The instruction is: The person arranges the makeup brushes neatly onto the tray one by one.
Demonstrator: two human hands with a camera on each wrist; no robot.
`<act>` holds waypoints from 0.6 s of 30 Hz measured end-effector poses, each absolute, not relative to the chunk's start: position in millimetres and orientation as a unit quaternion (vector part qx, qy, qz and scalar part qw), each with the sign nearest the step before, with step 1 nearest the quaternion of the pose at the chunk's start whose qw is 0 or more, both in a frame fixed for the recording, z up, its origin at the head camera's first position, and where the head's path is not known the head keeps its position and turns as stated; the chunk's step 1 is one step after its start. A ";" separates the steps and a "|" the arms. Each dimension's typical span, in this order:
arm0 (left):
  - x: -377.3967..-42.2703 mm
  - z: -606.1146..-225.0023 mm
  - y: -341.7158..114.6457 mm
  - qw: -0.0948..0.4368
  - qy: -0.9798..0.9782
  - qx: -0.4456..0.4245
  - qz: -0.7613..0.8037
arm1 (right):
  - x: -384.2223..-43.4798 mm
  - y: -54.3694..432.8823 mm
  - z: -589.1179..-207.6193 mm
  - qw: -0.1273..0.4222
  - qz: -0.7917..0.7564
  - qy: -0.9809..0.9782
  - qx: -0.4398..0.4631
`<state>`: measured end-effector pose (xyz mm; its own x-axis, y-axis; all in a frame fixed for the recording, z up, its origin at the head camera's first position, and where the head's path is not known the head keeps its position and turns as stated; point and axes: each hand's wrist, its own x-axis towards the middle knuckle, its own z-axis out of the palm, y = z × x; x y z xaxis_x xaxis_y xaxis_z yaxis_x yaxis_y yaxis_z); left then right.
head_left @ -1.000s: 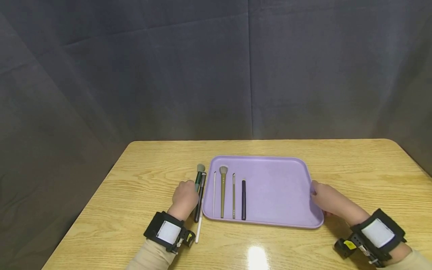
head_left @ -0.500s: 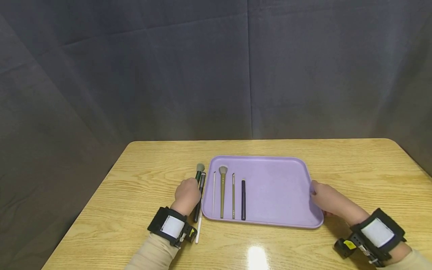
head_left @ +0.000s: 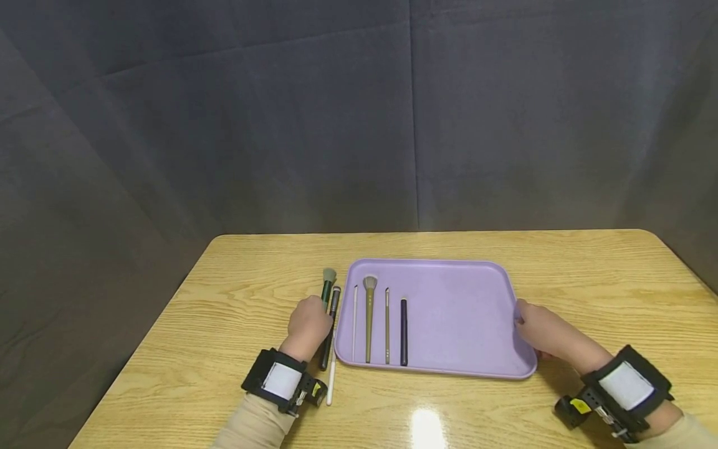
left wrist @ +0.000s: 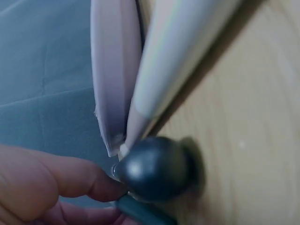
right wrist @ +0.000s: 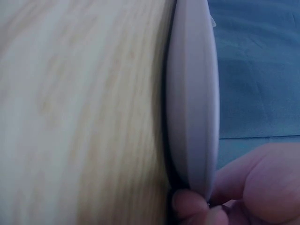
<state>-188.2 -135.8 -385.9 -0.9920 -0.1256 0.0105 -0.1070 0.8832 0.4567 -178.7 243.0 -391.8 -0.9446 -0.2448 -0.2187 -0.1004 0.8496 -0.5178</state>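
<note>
My left hand [head_left: 310,322] is just off the tray's left side and pinches a green-handled makeup brush [head_left: 326,290] with fluffy bristles upward. Touching or close beside it lies a black makeup brush [head_left: 327,346], whose rounded end [left wrist: 157,168] looms large in the left wrist view. A white-handled brush [head_left: 331,381] lies along the tray edge, partly covered. The lilac tray [head_left: 460,312] is flat on the table. At its right edge my right hand [head_left: 541,327] grips the rim, fingertips [right wrist: 190,202] under it and thumb on the other side.
Inside the tray's left half stand several brushes in a row: a thin white one [head_left: 354,324], a wide olive one [head_left: 369,321], a thin olive one [head_left: 387,330] and a black one [head_left: 404,333]. A dark curtain [head_left: 314,125] hangs behind the wooden table [head_left: 196,349].
The left hand shifted slightly right, then back left. The green brush's head has moved a little left, away from the black brush. The right hand stays on the tray rim.
</note>
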 end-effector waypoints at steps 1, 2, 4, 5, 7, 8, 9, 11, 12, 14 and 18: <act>-188.1 -385.7 -136.3 0.017 -0.969 0.062 -0.239 | -178.7 242.9 -391.6 0.140 -0.259 0.951 -0.091; -188.0 -385.4 -136.8 0.015 -0.968 0.064 -0.244 | -178.6 242.8 -391.6 0.141 -0.259 0.951 -0.090; -187.8 -384.4 -137.5 0.015 -0.966 0.065 -0.250 | -178.3 242.9 -391.6 0.141 -0.261 0.951 -0.089; -187.6 -384.2 -137.9 0.016 -0.965 0.064 -0.254 | -178.1 242.9 -391.7 0.141 -0.261 0.951 -0.089; -187.2 -383.2 -138.3 0.019 -0.961 0.066 -0.266 | -177.8 242.7 -392.2 0.142 -0.262 0.950 -0.090; -187.1 -382.8 -138.4 0.022 -0.960 0.066 -0.272 | -177.7 242.7 -392.4 0.142 -0.263 0.950 -0.090; -186.7 -382.2 -138.3 0.023 -0.958 0.066 -0.278 | -177.9 242.9 -392.6 0.143 -0.262 0.950 -0.090; -185.8 -380.4 -137.9 0.027 -0.954 0.065 -0.290 | -178.0 243.2 -392.9 0.142 -0.261 0.950 -0.091; -185.2 -379.3 -137.5 0.028 -0.953 0.064 -0.295 | -178.2 243.3 -393.1 0.141 -0.260 0.951 -0.092; -183.9 -377.3 -136.6 0.035 -0.952 0.056 -0.300 | -178.7 243.6 -393.1 0.140 -0.258 0.951 -0.093; -180.6 -372.7 -134.4 0.042 -0.952 0.043 -0.301 | -179.6 243.9 -393.3 0.137 -0.258 0.952 -0.096</act>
